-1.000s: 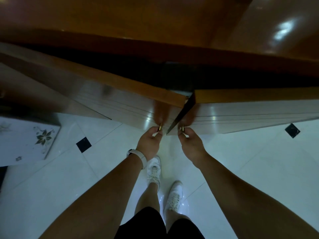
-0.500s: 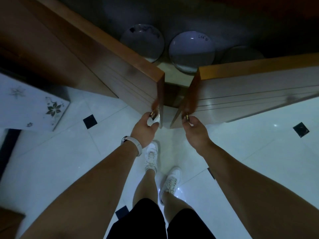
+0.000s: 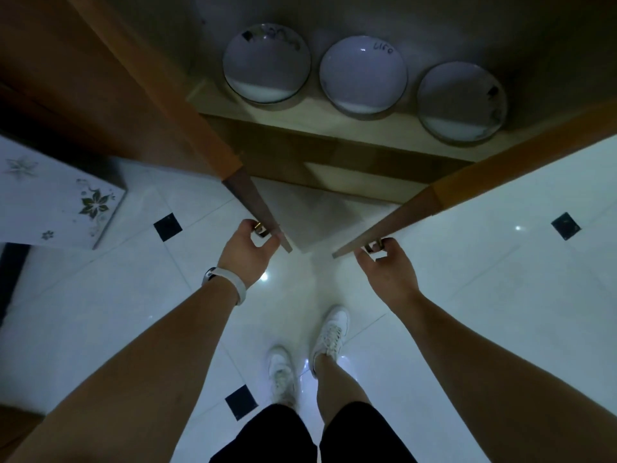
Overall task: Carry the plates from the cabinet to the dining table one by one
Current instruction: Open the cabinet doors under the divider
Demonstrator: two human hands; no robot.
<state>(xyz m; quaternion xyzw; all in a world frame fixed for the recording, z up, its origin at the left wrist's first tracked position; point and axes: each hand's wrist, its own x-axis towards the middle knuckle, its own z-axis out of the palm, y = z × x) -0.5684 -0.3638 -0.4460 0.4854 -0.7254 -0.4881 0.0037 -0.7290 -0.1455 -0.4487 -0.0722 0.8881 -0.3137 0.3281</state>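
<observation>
3 white plates [image 3: 363, 75] in row on cab. shelf [image 3: 334, 127].

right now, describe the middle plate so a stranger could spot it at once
Inside the open wooden cabinet, three white plates sit in a row on the pale shelf. The middle plate bears only small lettering near its top rim, while the left plate and right plate carry dark blotches.

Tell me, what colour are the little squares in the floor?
The squares are black, among white floor tiles; head view.
</observation>
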